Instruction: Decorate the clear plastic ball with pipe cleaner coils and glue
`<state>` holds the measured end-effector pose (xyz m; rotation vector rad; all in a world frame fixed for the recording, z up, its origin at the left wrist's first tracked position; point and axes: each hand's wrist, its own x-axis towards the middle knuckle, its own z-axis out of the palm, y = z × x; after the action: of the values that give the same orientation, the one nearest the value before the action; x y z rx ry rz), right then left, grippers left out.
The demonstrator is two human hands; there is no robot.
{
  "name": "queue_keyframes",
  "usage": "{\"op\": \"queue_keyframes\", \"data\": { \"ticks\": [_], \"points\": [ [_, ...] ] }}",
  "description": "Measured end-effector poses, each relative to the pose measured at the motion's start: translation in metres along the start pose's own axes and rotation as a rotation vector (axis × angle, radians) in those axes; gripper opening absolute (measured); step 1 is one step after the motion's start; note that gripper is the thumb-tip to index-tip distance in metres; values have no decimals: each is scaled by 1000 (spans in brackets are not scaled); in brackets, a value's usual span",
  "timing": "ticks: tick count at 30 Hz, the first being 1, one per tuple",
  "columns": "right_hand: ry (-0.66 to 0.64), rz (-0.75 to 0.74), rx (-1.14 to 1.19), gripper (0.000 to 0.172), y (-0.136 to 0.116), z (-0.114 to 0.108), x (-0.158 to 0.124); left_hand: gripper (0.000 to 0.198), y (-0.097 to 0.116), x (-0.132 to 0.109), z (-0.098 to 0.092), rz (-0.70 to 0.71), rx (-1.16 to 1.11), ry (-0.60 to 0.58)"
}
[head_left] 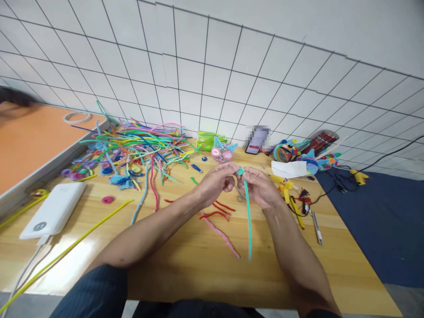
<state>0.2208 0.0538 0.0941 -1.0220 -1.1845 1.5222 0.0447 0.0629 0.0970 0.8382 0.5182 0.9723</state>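
Note:
Between my fingertips, above the middle of the table, is a turquoise pipe cleaner (248,221). Its upper end is wound into a small flat coil, and the long tail hangs straight down. My left hand (218,183) pinches the coil from the left. From the right, my right hand (260,185) grips the same pipe cleaner just beside the coil. Under my hands lie short red pipe cleaners (218,214) and a bent pink pipe cleaner (221,236). Small scissors, partly hidden, rest behind my right hand. Farther back sits a craft face with blue horns (222,151).
A heap of colourful pipe cleaners (142,141) covers the back left. A white power bank (54,212) with a cable lies at the left, near a long yellow pipe cleaner (89,236). At the right are a yellow glue gun (285,187), a cutter knife (317,227) and a phone (257,139).

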Motion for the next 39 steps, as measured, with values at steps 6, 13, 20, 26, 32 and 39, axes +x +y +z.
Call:
{"op": "queue_keyframes", "data": {
  "ticks": [6, 13, 20, 26, 32, 39],
  "points": [
    [-45, 34, -44, 46, -2, -3, -3, 38, 14, 4, -12, 90, 339, -99],
    [7, -72, -93, 51, 0, 3, -3, 50, 1, 5, -9, 89, 167, 1],
    [44, -159, -144, 52, 11, 10, 0, 47, -17, 0, 5, 35, -123, 153],
    [23, -96, -92, 51, 5, 3, 0, 48, -15, 1, 2, -9, -120, 81],
    [-19, 12, -78, 47, -4, -9, -4, 42, 5, 8, -13, 86, 267, -116],
    [-30, -57, -131, 50, -2, -5, -3, 47, 4, 6, -12, 131, 311, -57]
  ]
}}
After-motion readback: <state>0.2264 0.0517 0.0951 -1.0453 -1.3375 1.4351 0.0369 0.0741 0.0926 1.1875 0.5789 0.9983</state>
